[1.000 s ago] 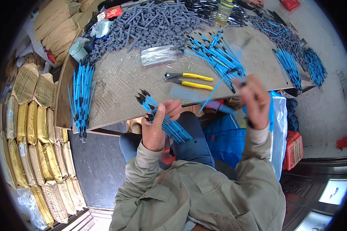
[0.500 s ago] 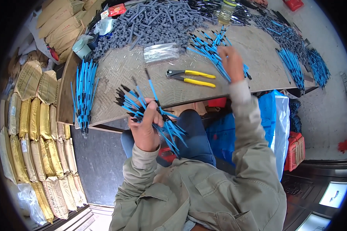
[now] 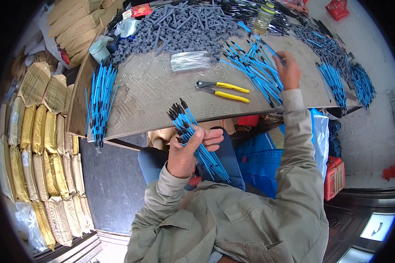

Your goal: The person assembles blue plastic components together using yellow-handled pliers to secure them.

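My left hand [image 3: 189, 151] is closed round a bundle of thin blue sticks with black ends [image 3: 197, 147], held slanting over my lap in front of the table edge. Its outer fingers stretch across the bundle. Above the right part of the table, my right hand [image 3: 289, 72] pinches the near end of one long blue stick [image 3: 264, 44], which points away to the far left. Beneath it, a loose pile of similar blue sticks [image 3: 252, 70] lies crisscrossed. Yellow-handled pliers [image 3: 224, 90] lie between the two hands, touched by neither.
Grey plastic parts [image 3: 180, 28] are heaped at the back, near a clear packet of thin strips [image 3: 190, 61]. A bottle of yellowish liquid [image 3: 264, 18] stands behind the loose pile. More blue sticks lie at the left [image 3: 102, 101] and right [image 3: 332, 81] table edges. Sacks [image 3: 41, 164] are stacked left.
My left hand moved right, and its fanned-out bundle is now gathered closer together. My right hand shifted right and slightly up, and now shows a long blue stick in its fingers.
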A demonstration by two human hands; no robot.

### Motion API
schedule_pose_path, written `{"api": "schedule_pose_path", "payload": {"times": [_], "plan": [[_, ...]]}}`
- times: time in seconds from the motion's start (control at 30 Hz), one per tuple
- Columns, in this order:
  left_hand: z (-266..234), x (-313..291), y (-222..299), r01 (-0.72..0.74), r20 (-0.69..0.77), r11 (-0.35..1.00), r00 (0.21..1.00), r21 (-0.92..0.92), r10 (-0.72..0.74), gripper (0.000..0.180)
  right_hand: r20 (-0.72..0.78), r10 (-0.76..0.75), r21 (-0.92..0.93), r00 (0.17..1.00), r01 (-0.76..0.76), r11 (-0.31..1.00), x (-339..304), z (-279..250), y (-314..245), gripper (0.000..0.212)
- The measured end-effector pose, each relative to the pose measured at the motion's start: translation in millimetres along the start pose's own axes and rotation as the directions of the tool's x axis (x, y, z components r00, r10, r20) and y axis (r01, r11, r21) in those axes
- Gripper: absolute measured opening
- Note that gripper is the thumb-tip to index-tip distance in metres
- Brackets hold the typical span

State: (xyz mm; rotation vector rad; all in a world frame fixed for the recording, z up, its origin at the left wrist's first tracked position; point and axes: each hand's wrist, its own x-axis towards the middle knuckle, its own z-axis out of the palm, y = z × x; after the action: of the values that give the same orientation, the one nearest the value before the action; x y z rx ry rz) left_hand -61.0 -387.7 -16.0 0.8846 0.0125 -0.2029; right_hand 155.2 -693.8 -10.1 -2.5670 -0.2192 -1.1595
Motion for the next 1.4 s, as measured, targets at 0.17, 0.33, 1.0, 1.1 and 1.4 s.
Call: {"api": "schedule_pose_path", "payload": {"times": [0.17,0.33,1.0,1.1,1.4], "plan": [[-14,13,-10,-0.061,-0.125,0.993,0.989,0.103,0.073,0.026,-0.264,0.106,0.408,0.959,0.012,0.913,-41,-69,-41,0.012],[-12,36,-15,-0.110,-0.194,0.988,0.972,0.112,0.130,0.032,-0.110,0.330,0.740,0.938,-0.144,0.657,-114,-109,-97,0.007],[16,13,19,-0.168,-0.159,0.986,0.973,-0.009,0.165,0.027,0.149,-0.098,0.074,0.984,0.087,0.993,-14,50,9,0.017],[9,8,23,-0.226,-0.043,0.973,0.974,-0.046,0.224,0.021,0.299,-0.157,-0.233,0.941,0.231,0.944,-5,70,30,0.025],[-17,1,19,-0.153,-0.103,0.958,0.978,0.244,0.182,0.027,0.446,0.007,-0.170,0.895,0.077,0.983,-16,67,27,0.023]]}}
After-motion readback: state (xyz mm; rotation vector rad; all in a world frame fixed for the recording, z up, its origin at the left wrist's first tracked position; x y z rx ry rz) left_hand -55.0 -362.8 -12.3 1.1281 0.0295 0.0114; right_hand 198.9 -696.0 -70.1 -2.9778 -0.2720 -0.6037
